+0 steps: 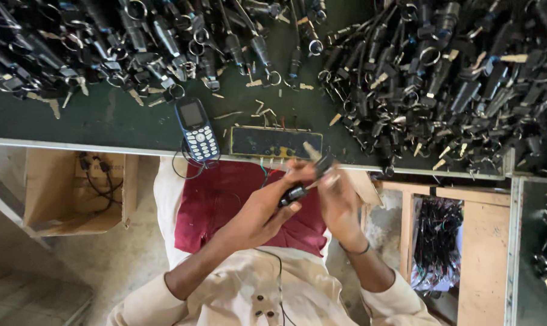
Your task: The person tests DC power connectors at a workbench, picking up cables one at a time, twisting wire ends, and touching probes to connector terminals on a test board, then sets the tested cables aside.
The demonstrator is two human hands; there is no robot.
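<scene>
Seen from the head camera, the left hand [267, 208] has its grip clenched round a small black lock cylinder [294, 193], thumb and fingers wrapped about its body. The right hand [337, 196] pinches the key [321, 164] that sticks out of the cylinder's upper end, its fingers closed on the dark key head. Both hands meet just below the front edge of the bench [134, 121], over a dark red cloth [225, 199] lying in the person's lap.

At 12 o'clock from the hands, on the bench edge, lies a small dark rectangular board with a yellow rim [276, 142]; thin coloured wires hang from it toward the hands. At 10 o'clock a blue push-button phone [196, 128] lies on the bench, a cable looping off its lower end. Heaps of black lock cylinders with keys and rings [442, 78] cover the bench at 1 and 11 o'clock. A cardboard box [74, 193] sits under the bench at 9 o'clock, and a wooden tray of black wired parts [436, 241] sits at 3 o'clock.
</scene>
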